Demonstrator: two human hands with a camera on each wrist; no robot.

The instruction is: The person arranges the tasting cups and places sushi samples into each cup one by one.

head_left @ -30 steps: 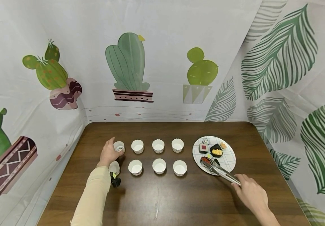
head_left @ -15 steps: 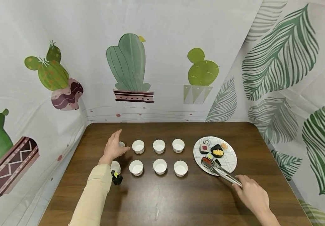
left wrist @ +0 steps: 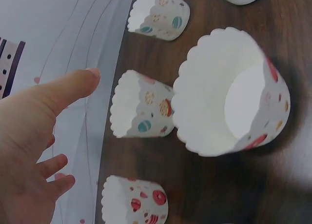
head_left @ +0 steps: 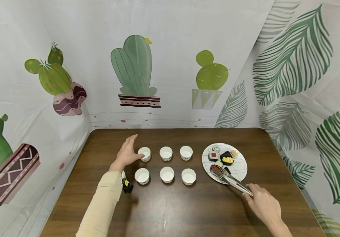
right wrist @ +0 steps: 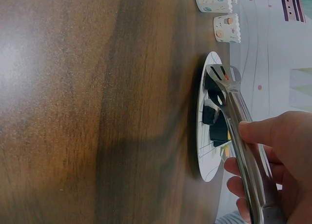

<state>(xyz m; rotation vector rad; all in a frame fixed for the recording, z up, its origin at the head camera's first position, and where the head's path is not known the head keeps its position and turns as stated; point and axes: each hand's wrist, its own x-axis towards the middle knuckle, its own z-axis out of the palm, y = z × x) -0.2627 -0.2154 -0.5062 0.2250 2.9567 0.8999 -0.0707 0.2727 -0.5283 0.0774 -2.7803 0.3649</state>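
Observation:
My left hand (head_left: pixel 125 154) is held over the left end of the back row, fingers spread and nothing gripped. Its thumb overlaps the edge of a white scalloped paper baking cup (head_left: pixel 145 152) in the head view; the left wrist view shows the thumb and fingers apart from the patterned cups (left wrist: pixel 146 104). At the right, my right hand (head_left: pixel 263 200) grips metal serving tongs (right wrist: pixel 243 136). Their slotted tips reach a red-topped sushi piece (head_left: pixel 216 168) on the round checked plate (head_left: pixel 239 168); I cannot tell whether they pinch it.
More white cups, such as a front-row cup (head_left: pixel 166 174), stand in two rows on the brown table (head_left: pixel 199 210). Other sushi pieces, one with yellow topping (head_left: pixel 227 160), lie on the plate. A black wrist device (head_left: pixel 127 186) sits under the left wrist. A printed cloth (head_left: pixel 173 65) hangs behind.
My left hand has moved right, from the leftmost back-row cup toward the second, and its fingers have spread. The right hand and tongs hold nearly still over the plate.

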